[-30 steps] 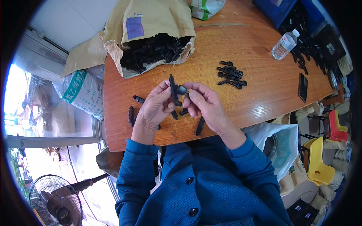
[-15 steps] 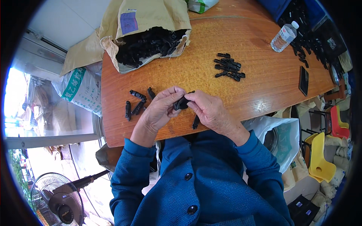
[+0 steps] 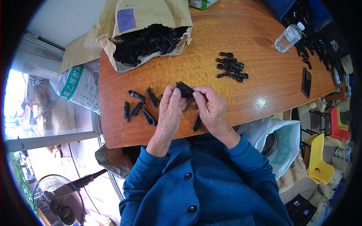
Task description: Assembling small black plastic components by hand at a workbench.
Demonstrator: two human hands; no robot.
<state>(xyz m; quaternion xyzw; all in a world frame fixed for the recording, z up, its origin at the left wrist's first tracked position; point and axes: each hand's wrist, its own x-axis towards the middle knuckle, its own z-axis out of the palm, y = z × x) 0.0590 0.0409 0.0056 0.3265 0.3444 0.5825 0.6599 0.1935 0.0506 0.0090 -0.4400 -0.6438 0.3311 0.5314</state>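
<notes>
Left hand (image 3: 170, 111), right hand (image 3: 215, 109): pinch grip on black piece (image 3: 184, 90), long axis diagonal, far end leftward.

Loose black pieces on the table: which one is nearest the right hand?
The lone black piece between the left hand and right hand, near the table's front edge; the other loose ones lie farther from the right hand.
</notes>
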